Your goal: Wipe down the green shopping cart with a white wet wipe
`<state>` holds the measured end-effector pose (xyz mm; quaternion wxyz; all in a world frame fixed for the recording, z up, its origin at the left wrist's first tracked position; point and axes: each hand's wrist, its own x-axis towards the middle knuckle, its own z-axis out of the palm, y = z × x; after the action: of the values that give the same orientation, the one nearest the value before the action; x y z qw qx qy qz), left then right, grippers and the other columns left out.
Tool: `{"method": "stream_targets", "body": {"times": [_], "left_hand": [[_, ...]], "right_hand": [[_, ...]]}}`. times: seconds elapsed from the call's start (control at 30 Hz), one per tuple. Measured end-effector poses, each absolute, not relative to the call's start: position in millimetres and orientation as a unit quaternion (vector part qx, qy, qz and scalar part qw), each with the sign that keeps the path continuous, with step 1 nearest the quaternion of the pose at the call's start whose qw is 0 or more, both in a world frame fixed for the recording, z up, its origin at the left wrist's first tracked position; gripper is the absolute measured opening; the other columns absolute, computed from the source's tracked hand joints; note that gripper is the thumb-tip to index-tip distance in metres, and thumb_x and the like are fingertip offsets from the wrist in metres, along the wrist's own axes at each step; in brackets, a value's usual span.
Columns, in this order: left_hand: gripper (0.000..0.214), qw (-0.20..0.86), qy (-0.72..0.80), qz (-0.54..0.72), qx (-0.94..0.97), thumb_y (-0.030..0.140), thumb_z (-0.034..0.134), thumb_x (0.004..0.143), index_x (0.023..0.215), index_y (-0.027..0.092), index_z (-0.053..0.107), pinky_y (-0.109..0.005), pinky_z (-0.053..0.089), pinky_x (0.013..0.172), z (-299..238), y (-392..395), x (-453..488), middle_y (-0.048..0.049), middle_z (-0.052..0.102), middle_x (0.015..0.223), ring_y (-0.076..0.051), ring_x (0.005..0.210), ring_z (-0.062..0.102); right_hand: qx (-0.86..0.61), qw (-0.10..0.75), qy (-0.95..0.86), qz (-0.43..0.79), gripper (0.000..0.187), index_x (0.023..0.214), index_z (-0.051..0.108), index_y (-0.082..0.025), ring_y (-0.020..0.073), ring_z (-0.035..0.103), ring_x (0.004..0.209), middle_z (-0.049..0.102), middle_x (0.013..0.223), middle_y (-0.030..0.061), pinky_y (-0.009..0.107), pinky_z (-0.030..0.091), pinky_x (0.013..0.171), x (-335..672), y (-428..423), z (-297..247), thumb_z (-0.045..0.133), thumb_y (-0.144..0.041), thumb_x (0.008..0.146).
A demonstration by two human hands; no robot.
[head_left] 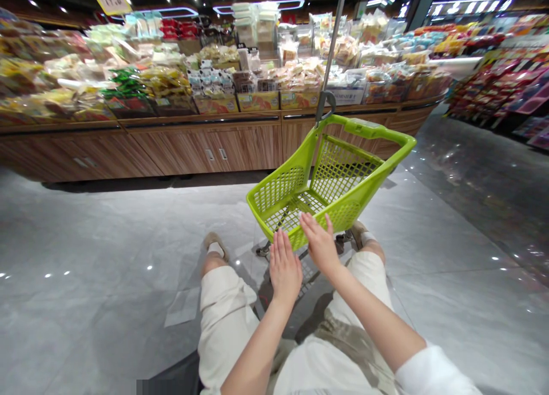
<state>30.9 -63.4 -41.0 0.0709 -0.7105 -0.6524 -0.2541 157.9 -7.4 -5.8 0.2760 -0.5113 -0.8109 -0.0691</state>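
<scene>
My left hand (283, 266) is stretched out flat with fingers together, holding nothing, just short of the near rim of a lime-green plastic shopping basket (278, 192) on wheels. My right hand (318, 242) is also flat and open, its fingers over the basket's near wall. The basket holds nothing and stands on the grey floor between my feet. Its long metal pull handle (332, 46) rises up and away from its far side.
A long wooden display counter (206, 146) piled with packaged food runs across the back. More shelves with red and pink goods (506, 80) stand at the right. Glossy grey floor tiles (86, 258) spread to the left and right of the basket.
</scene>
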Motion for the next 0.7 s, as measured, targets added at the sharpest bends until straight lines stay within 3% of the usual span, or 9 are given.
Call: {"method": "stream_targets", "body": {"times": [0.1,0.17,0.33,0.43,0.6,0.7], "left_hand": [[0.090,0.076,-0.650,-0.248,-0.715,0.012,0.050,0.087,0.156,0.009,-0.008,-0.046,0.026,0.123,-42.6,-62.8,26.9,-0.0175,0.022,0.163,-0.026,0.153,0.015],[0.089,0.081,-0.650,-0.241,-0.716,0.011,0.048,0.088,0.156,0.008,-0.008,-0.045,0.026,0.124,-41.6,-63.0,23.8,-0.0176,0.022,0.164,-0.025,0.153,0.015],[0.083,0.081,-0.650,-0.244,-0.715,0.013,0.044,0.092,0.156,0.007,-0.008,-0.045,0.027,0.123,-37.1,-64.3,24.6,-0.0180,0.018,0.164,-0.026,0.153,0.015],[0.084,0.076,-0.650,-0.249,-0.715,0.015,0.046,0.092,0.156,0.006,-0.009,-0.047,0.028,0.122,-37.8,-64.2,29.4,-0.0195,0.018,0.164,-0.027,0.153,0.014],[0.089,0.083,-0.654,-0.251,-0.709,0.012,0.048,0.090,0.155,0.007,-0.012,-0.048,0.029,0.122,-42.9,-62.5,29.0,-0.0202,0.022,0.163,-0.028,0.153,0.015],[0.087,0.088,-0.654,-0.244,-0.711,0.011,0.046,0.090,0.155,0.008,-0.013,-0.046,0.028,0.123,-42.6,-62.8,24.0,-0.0188,0.022,0.163,-0.026,0.153,0.015]], "right_hand": [[-0.429,0.260,-0.864,-0.047,0.067,0.145,0.047,-0.020,0.0167,0.041,0.142,0.049,0.151,0.0075,0.045,0.004,0.124,134.3,-22.3,-11.1,0.039,0.000,0.081],[-0.417,0.255,-0.871,-0.047,0.069,0.145,0.046,-0.023,0.0154,0.043,0.141,0.050,0.150,0.0057,0.047,0.000,0.124,152.4,-13.6,-8.4,0.038,0.002,0.081],[-0.551,0.279,-0.782,-0.086,0.077,0.144,0.047,-0.025,0.0202,0.046,0.139,0.053,0.148,0.0060,0.060,-0.001,0.120,225.5,27.1,6.2,0.039,0.005,0.073],[-0.581,0.281,-0.758,-0.092,0.078,0.146,0.044,-0.021,0.0215,0.046,0.139,0.051,0.149,0.0087,0.059,0.002,0.121,209.6,21.6,3.9,0.039,0.005,0.072],[-0.469,0.262,-0.841,-0.066,0.072,0.147,0.043,-0.019,0.0183,0.040,0.143,0.048,0.152,0.0088,0.048,0.009,0.123,142.9,-14.4,-10.7,0.038,0.001,0.079],[-0.419,0.252,-0.870,-0.062,0.074,0.148,0.042,-0.025,0.0161,0.043,0.141,0.051,0.150,0.0060,0.050,0.004,0.123,163.7,-6.8,-7.4,0.037,0.002,0.079]]}}
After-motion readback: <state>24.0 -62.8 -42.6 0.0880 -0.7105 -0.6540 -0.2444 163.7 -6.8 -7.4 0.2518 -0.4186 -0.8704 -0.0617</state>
